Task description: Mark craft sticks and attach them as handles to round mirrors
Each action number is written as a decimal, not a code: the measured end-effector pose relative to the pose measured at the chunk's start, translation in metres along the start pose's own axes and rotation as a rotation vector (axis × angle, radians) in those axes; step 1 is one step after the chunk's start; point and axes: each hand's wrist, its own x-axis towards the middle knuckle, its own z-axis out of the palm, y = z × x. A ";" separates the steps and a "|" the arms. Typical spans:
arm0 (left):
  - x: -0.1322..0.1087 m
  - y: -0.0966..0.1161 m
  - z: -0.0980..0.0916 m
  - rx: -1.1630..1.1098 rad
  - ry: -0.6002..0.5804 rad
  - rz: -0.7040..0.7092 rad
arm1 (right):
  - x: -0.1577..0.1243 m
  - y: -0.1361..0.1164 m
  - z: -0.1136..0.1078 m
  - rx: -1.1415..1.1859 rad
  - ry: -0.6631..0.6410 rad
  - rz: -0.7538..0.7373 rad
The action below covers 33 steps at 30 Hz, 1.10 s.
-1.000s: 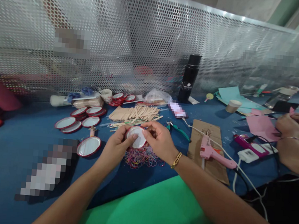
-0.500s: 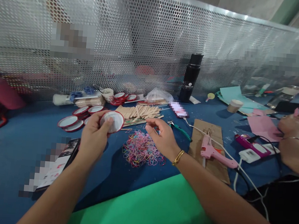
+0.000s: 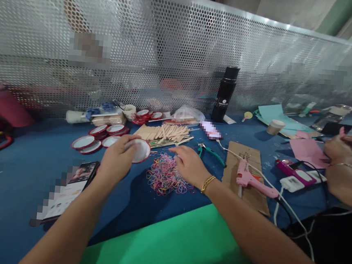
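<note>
My left hand (image 3: 119, 156) grips a red-rimmed jar lid (image 3: 141, 151), thumb across its white inner face, tilted above the table. Just over a heap of multicoloured rubber bands (image 3: 163, 178) hovers my right hand (image 3: 190, 166). Its index finger is stretched out and the others are loosely bent, with nothing visible in them. Behind both hands lies a pile of wooden sticks (image 3: 171, 134). More red-rimmed lids (image 3: 83, 142) are spread left of my left hand, and a phone (image 3: 69, 190) rests near my left forearm.
Green-handled pliers (image 3: 213, 155) and a pink glue gun (image 3: 247, 177) on brown cardboard (image 3: 235, 153) lie to the right. A black bottle (image 3: 225, 95) stands by the perforated metal screen (image 3: 183, 46). A green sheet (image 3: 172, 246) is in front; another person's hands (image 3: 339, 150) are far right.
My left hand has shifted slightly right and down with the lid. My right hand's index finger has straightened, and the hand sits a little lower, over the rubber bands.
</note>
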 end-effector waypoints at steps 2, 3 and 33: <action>0.000 -0.001 -0.003 0.392 -0.150 0.060 | 0.005 0.005 -0.002 0.239 0.115 0.100; -0.002 -0.001 -0.003 0.568 -0.237 0.068 | 0.007 0.007 -0.003 0.379 0.151 0.164; -0.013 0.009 0.003 1.005 -0.439 0.020 | 0.006 -0.020 -0.048 -0.823 -0.290 0.477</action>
